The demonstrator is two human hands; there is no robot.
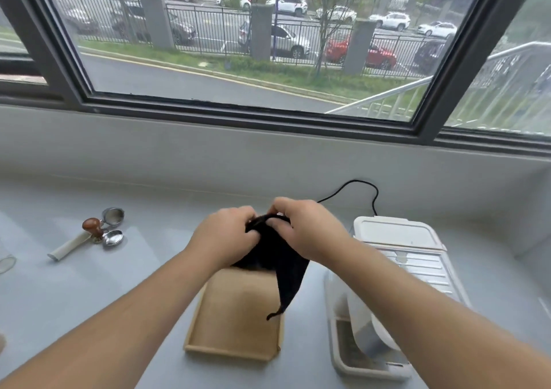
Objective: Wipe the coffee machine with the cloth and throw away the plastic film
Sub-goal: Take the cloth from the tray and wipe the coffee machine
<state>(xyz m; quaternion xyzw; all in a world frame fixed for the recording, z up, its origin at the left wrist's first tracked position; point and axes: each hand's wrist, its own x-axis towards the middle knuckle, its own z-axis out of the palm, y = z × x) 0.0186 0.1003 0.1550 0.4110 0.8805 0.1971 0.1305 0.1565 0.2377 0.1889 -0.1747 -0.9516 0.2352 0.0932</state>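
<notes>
Both hands meet over the counter (89, 293) below a wide window (238, 45), bunching a black cloth (280, 257) between them. The left hand (226, 236) pinches the cloth's upper edge with fingers curled closed; the right hand (307, 230) grips the same edge just beside it, thumb and fingers folded over the fabric. 1 loose corner of the cloth hangs down toward the person, its tip dangling above a tan tray (235, 323) that sits directly under the hands.

The machine (396, 272), white and seen from above, stands to the right of the right hand and slightly nearer the person, its long axis running from the window side back toward the person. The right hand is the nearer of the 2 to it, so the wipe will likely mean carrying the cloth rightward. A black cord (362, 187) loops on the counter beyond the right hand, behind the machine.

What looks like clear film (362, 323) curls over the machine's near end, though glare makes that hard to confirm.

Well to the left of the left hand lie a wooden-knobbed tamper (93, 226), a portafilter (71, 244) and a small metal basket (112, 237).

No brand, label or writing can be read anywhere on the machine, tray or tools.
</notes>
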